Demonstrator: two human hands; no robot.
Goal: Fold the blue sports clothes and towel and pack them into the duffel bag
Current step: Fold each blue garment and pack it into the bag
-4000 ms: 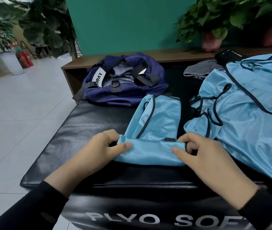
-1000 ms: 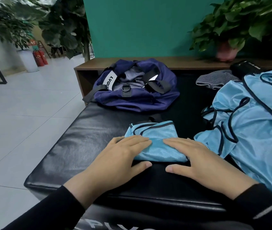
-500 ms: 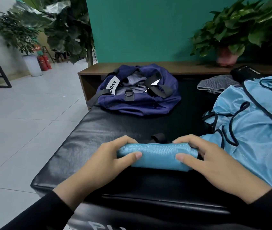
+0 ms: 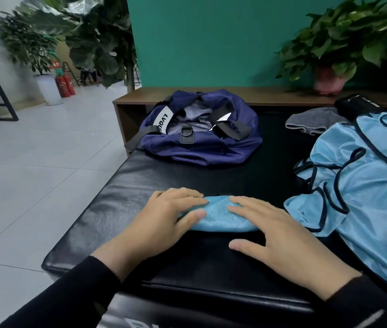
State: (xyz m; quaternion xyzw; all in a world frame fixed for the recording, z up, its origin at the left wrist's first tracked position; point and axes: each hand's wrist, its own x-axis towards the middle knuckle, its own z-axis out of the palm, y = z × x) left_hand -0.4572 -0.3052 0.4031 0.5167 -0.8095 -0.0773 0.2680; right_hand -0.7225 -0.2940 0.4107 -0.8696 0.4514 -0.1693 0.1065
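1. We see a black padded vinyl bench (image 4: 140, 185) filling the near and middle ground, with everything else resting on it.
2. A loose heap of light blue mesh sports clothes with dark piping (image 4: 362, 192) spreads over the bench's right side, unfolded.
3. A navy fabric duffel bag (image 4: 202, 147) lies at the far left of the bench, its top open; we make out grey lining or cloth inside, but cannot tell which.
4. A grey striped towel (image 4: 315, 123) lies crumpled at the far right, beside the heap.
5. A small rolled bundle of light blue mesh cloth (image 4: 220, 218) lies near the front edge, left of the heap.
6. Our left hand (image 4: 164, 223) rests flat on the bundle's left end, fingers straight, thumb against its near side.
7. Our right hand (image 4: 280, 235) presses its right end, fingers spread, thumb on the bench.
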